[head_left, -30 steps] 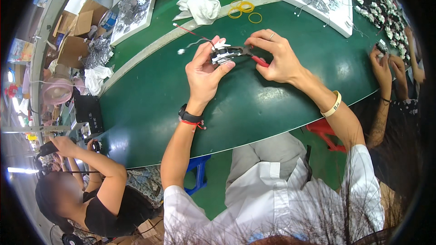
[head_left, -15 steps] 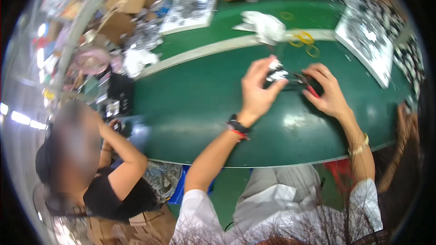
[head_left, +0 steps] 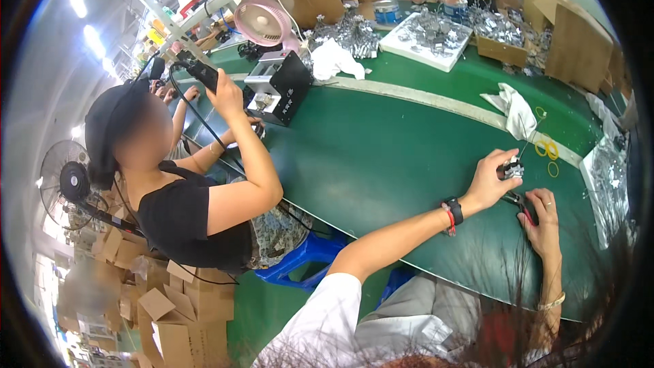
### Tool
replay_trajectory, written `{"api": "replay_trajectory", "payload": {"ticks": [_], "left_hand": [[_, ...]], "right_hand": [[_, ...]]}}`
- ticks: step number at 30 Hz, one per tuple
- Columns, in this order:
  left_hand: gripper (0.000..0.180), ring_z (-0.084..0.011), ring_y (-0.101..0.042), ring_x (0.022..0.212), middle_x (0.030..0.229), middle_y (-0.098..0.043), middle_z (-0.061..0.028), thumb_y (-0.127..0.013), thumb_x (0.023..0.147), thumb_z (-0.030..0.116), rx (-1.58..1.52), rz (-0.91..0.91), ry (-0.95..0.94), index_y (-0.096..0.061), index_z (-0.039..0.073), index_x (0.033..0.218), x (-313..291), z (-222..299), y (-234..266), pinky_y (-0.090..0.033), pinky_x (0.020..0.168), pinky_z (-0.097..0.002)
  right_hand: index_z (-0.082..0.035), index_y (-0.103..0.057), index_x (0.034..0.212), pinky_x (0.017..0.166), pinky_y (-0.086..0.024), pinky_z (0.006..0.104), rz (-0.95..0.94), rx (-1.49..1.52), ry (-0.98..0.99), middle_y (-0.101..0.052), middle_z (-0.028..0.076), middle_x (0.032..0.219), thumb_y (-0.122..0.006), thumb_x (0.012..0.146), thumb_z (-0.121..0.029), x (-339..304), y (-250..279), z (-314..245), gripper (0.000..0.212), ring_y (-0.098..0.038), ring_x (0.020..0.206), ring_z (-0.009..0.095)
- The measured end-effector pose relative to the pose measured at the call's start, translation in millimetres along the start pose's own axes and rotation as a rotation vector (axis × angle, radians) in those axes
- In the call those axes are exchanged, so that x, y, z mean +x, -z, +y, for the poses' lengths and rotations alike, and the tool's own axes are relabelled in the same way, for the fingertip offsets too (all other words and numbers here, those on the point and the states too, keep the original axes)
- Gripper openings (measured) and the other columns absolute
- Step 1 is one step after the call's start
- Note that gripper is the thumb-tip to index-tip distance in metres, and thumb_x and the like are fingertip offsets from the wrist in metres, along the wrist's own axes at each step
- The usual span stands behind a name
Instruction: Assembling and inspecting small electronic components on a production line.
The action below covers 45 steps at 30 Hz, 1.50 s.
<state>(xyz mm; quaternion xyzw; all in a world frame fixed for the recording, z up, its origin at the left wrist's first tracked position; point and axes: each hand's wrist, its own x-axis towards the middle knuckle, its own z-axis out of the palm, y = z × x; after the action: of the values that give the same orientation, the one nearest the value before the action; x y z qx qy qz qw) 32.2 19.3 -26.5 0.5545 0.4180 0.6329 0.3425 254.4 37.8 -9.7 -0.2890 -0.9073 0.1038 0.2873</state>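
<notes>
The left hand [head_left: 488, 182] has its fingers pinched around a small black-and-white part [head_left: 512, 169], over the green tabletop [head_left: 388, 153] at the view's three o'clock. At the part's five o'clock, the right hand [head_left: 543, 223] closes its fingers around red-handled pliers [head_left: 523, 206]. Yellow rubber bands [head_left: 547, 148] lie at the part's two o'clock.

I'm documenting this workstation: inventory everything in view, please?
Assembly: one, black-and-white, in left grip
Pliers: one, red-handled, right grip
Rubber bands: several, yellow, upper right
Cloths: two, white, on bench
Bench: one, green, centre
Trays: two, white, far and right
Metallic pieces: many, silver, on trays
Machine: one, black, bench left
Desk fan: one, pink, behind machine
Cartons: many, brown, floor, upper right
Stools: at least one, blue, lower centre
Co-workers: at least two, black-topped, left, across
Forearms: two, bare, lower right
</notes>
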Motion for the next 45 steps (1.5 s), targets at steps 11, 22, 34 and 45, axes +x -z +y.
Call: {"api": "replay_trajectory", "payload": {"ticks": [11, 22, 34, 45], "left_hand": [[0.061, -0.0096, -0.065, 0.093, 0.104, -0.066, -0.0037, -0.078, 0.081, 0.000, -0.284, 0.033, 0.179, -0.056, -0.005, 0.137, 2.7, -16.2, 2.0, -0.056, 0.082, -0.0259], [0.059, -0.0096, -0.063, 0.093, 0.104, -0.067, -0.0034, -0.078, 0.081, -0.004, -0.172, 0.104, 0.066, -0.055, -0.006, 0.135, 14.0, -4.9, 12.2, -0.055, 0.084, -0.0276], [0.059, -0.0174, -0.066, 0.101, 0.114, -0.062, -0.0087, -0.084, 0.074, -0.002, 0.263, 0.052, -0.028, -0.062, -0.003, 0.129, 6.5, -4.5, -3.9, -0.060, 0.088, -0.0329], [0.057, -0.0186, -0.066, 0.104, 0.117, -0.062, -0.0108, -0.080, 0.074, -0.007, 0.465, -0.062, -0.252, -0.063, -0.001, 0.128, 1.5, 5.3, -7.3, -0.059, 0.088, -0.0315]], "right_hand": [[0.003, -0.057, 0.127, 0.082, -0.050, 0.0347, 0.084, 0.065, 0.063, -0.058, 0.016, 0.107, -0.068, 0.079, 0.010, -7.0, -8.5, -4.7, 0.050, -0.059, 0.091, 0.032], [0.001, -0.059, 0.107, 0.081, -0.050, 0.0378, 0.158, 0.377, -0.256, -0.061, 0.018, 0.094, -0.065, 0.079, -0.010, 16.4, -3.5, -1.9, 0.030, -0.061, 0.087, 0.033], [-0.004, -0.053, 0.114, 0.088, -0.041, 0.0463, 0.095, 0.067, -0.072, -0.050, 0.016, 0.111, -0.066, 0.080, -0.012, -0.5, -15.2, 3.0, 0.037, -0.050, 0.105, 0.036], [-0.009, -0.063, 0.111, 0.093, -0.039, 0.0444, 0.200, -0.163, -0.018, -0.055, 0.012, 0.116, -0.073, 0.073, -0.008, 1.0, -7.3, 10.2, 0.039, -0.051, 0.115, 0.031]]}}
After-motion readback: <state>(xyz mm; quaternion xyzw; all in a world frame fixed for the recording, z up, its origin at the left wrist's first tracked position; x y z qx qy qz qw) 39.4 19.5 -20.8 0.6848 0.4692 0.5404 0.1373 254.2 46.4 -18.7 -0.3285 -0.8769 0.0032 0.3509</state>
